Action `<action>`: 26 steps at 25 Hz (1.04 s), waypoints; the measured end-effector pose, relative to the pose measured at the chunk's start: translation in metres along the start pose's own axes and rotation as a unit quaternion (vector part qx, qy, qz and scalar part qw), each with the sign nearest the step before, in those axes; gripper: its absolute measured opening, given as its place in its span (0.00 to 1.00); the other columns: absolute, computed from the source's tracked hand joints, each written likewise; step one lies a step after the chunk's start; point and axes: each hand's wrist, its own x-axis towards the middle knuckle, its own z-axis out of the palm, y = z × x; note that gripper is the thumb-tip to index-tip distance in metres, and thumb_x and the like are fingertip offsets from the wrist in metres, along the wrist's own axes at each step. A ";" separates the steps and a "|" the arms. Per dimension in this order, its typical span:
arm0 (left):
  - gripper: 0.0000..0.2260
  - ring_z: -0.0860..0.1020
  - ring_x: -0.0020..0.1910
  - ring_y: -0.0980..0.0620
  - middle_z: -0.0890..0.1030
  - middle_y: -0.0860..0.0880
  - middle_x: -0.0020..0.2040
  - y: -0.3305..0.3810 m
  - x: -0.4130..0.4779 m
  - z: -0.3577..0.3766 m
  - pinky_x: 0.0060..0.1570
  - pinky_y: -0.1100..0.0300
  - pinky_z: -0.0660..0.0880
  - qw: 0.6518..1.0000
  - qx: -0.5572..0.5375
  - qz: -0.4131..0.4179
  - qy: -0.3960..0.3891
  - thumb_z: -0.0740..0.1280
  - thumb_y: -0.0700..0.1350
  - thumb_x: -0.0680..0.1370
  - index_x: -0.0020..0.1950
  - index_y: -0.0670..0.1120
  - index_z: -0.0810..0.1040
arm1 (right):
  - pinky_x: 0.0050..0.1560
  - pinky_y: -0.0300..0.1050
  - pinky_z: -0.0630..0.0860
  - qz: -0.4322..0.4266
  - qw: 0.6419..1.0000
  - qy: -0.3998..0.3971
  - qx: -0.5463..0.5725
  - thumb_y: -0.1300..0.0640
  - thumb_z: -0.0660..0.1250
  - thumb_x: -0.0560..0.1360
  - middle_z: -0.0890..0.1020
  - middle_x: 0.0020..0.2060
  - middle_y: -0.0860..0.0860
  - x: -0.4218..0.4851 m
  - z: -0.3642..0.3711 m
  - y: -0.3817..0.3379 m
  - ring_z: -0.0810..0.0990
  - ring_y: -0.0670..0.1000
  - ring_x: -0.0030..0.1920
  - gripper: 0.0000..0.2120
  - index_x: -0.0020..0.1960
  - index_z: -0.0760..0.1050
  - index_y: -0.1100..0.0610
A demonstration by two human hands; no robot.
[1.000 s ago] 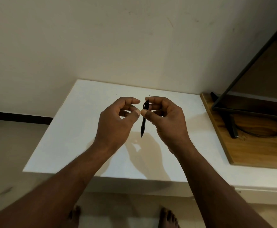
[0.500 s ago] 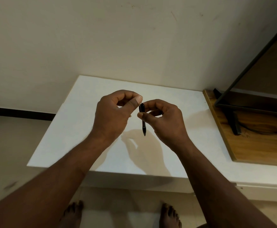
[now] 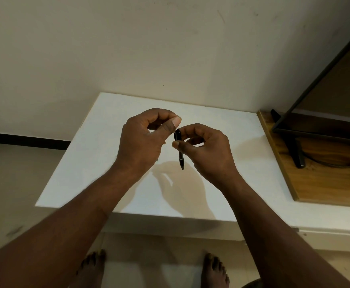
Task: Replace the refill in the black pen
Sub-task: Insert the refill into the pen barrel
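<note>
The black pen hangs nearly upright, tip down, above the white table. My right hand pinches its barrel between thumb and fingers. My left hand is pinched at the pen's top end, thumb against forefinger, where a thin refill pokes out just above the barrel. Most of the refill is hidden inside the pen or behind my left fingers.
A wooden board lies at the table's right end, carrying a black stand foot and a cable. A dark-framed screen leans above it. The wall is right behind the table. My bare feet show on the floor below.
My left hand has closed onto the pen's top end, thumb over forefinger. The thin refill that stood clearly above the barrel now shows only a short stub.
</note>
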 end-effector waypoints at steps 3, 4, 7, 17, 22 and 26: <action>0.02 0.83 0.47 0.58 0.87 0.60 0.45 -0.001 0.000 0.001 0.38 0.61 0.81 1.000 -0.007 -0.003 -0.007 0.73 0.48 0.79 0.50 0.54 0.86 | 0.47 0.39 0.76 -0.003 1.000 0.002 -0.003 0.55 0.78 0.75 0.87 0.44 0.39 0.000 -0.001 0.000 0.83 0.41 0.45 0.06 0.51 0.86 0.48; 0.02 0.83 0.47 0.57 0.87 0.59 0.45 -0.001 0.000 0.001 0.39 0.59 0.82 1.000 -0.005 -0.004 -0.008 0.73 0.48 0.79 0.50 0.54 0.86 | 0.47 0.39 0.76 -0.003 1.000 0.002 -0.005 0.55 0.78 0.75 0.87 0.44 0.39 0.000 -0.001 0.000 0.83 0.41 0.45 0.06 0.51 0.86 0.48; 0.03 0.83 0.47 0.55 0.87 0.59 0.45 -0.002 0.000 0.001 0.46 0.48 0.84 1.000 0.020 0.001 -0.009 0.73 0.49 0.79 0.50 0.53 0.87 | 0.47 0.39 0.76 -0.003 1.000 0.001 -0.007 0.55 0.78 0.75 0.87 0.44 0.40 0.000 -0.001 0.000 0.83 0.40 0.45 0.06 0.52 0.86 0.49; 0.04 0.83 0.48 0.54 0.87 0.60 0.47 -0.002 -0.001 0.001 0.48 0.45 0.83 0.998 0.066 0.014 -0.009 0.72 0.49 0.79 0.51 0.53 0.87 | 0.44 0.30 0.72 -0.011 1.000 0.003 -0.010 0.56 0.78 0.75 0.87 0.43 0.40 0.001 -0.002 0.001 0.83 0.39 0.44 0.06 0.51 0.86 0.49; 0.07 0.83 0.48 0.56 0.87 0.58 0.48 0.001 -0.002 0.000 0.43 0.54 0.83 0.999 0.033 -0.004 -0.008 0.70 0.47 0.81 0.54 0.51 0.87 | 0.45 0.36 0.74 -0.002 1.000 0.006 0.005 0.56 0.78 0.75 0.87 0.44 0.39 0.001 -0.001 0.002 0.84 0.40 0.44 0.06 0.51 0.86 0.48; 0.08 0.83 0.48 0.57 0.87 0.56 0.47 0.002 -0.002 -0.001 0.38 0.65 0.79 1.000 0.021 -0.013 -0.010 0.67 0.43 0.82 0.54 0.51 0.87 | 0.44 0.38 0.74 0.003 1.000 0.007 0.015 0.56 0.78 0.75 0.87 0.43 0.38 0.001 -0.001 0.002 0.84 0.40 0.43 0.06 0.50 0.87 0.49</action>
